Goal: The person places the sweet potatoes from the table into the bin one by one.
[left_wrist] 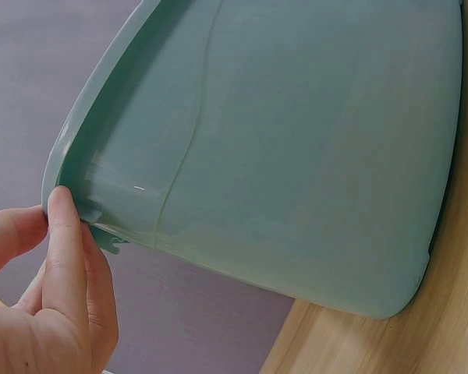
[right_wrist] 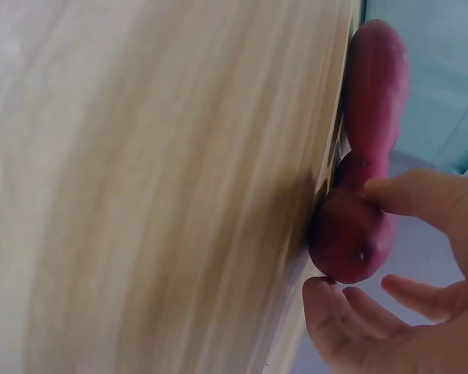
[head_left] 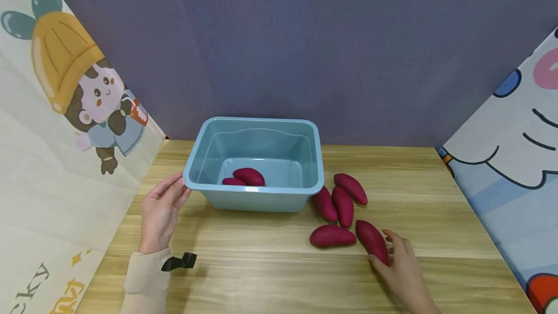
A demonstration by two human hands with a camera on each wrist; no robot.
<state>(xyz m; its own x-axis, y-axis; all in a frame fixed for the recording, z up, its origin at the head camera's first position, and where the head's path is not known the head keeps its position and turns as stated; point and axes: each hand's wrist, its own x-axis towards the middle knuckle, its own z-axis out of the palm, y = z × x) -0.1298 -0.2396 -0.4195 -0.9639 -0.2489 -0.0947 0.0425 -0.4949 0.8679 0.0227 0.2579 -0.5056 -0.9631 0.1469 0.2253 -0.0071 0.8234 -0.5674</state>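
Observation:
My left hand (head_left: pixel 160 214) pinches the rim of a light blue plastic basin (head_left: pixel 257 201) at its near left corner. In the left wrist view the thumb and fingertips (left_wrist: pixel 62 204) meet at the rim. Inside the basin lie two purple-red sweet potatoes (head_left: pixel 249 176). On the table, my right hand (head_left: pixel 402 268) holds another sweet potato (head_left: pixel 372 242) between thumb and fingers. The right wrist view has this sweet potato (right_wrist: pixel 351 238) end-on, thumb on one side and fingertips right at the other, close to the tabletop.
Several loose sweet potatoes (head_left: pixel 343 207) lie between the basin and my right hand, one close against the basin's right side. A wooden table (head_left: pixel 261 275) bears everything. Behind it rises a dark blue-grey wall (head_left: pixel 279 52), with cartoon-printed sheets (head_left: pixel 104 125) at both sides.

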